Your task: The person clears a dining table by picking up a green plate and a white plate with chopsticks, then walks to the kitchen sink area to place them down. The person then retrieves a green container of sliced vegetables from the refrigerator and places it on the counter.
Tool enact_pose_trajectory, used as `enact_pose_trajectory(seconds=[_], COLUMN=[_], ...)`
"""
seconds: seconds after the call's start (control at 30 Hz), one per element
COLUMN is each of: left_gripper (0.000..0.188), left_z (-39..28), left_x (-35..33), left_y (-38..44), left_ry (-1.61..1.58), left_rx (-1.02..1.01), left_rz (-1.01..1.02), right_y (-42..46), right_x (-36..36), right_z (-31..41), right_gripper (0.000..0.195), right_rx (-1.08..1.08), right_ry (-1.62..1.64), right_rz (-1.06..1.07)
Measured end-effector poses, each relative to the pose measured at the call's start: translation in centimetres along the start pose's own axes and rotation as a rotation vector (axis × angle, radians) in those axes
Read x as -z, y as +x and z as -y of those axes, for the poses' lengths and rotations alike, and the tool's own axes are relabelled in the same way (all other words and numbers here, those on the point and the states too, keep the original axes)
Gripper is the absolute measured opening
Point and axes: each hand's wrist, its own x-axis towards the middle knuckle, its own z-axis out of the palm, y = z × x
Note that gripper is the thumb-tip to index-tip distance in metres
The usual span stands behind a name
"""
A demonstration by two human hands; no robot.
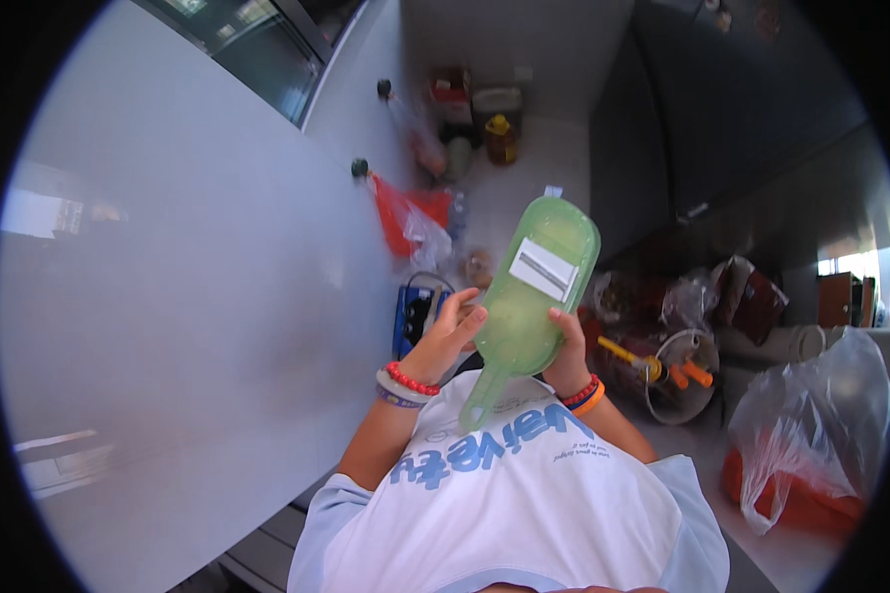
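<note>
A translucent green plastic vegetable slicer (525,326) with a white blade insert (544,270) is held up before my chest. Its rounded body points away from me, and its slotted handle (482,404) hangs down toward my shirt. My right hand (569,348) grips the right edge, thumb on the top face and fingers hidden beneath. At the left edge, my left hand (449,333) has its fingers apart and bears no weight that I can see; whether a fingertip touches the plastic is unclear. Beaded and band bracelets circle both wrists.
A large glossy white surface (193,296) fills the left. Beyond it hangs a red plastic bag (408,222). Farther off stands a yellow-capped jug (500,139). At right are a clear bucket (686,400) with orange- and yellow-handled items and a clear plastic bag (808,415) over something red.
</note>
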Motion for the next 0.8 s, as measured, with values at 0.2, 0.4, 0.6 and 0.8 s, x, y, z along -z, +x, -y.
enact_pose_trajectory(seconds=[0.2, 0.4, 0.6, 0.8], left_gripper=[0.049, 0.044, 0.041, 0.047], left_z=[-0.8, -4.4, -9.5, -15.1], left_x=[2.7, 2.8, 2.8, 3.0], left_y=[7.3, 13.4, 23.2, 34.3], left_ry=[-0.270, -0.446, -0.539, -0.584], left_rx=[-0.131, -0.150, -0.100, -0.121], left_rz=[0.143, 0.162, 0.190, 0.304], right_y=[7.1, 13.1, 22.5, 32.9], right_x=[-2.1, -3.3, -2.5, -0.9], right_z=[0.7, 4.2, 9.2, 15.5], right_gripper=[0.042, 0.042, 0.041, 0.045], right_rx=[-0.033, 0.019, 0.093, 0.175], right_ry=[-0.053, -0.058, -0.124, -0.213], right_rz=[-0.017, -0.028, -0.049, -0.016])
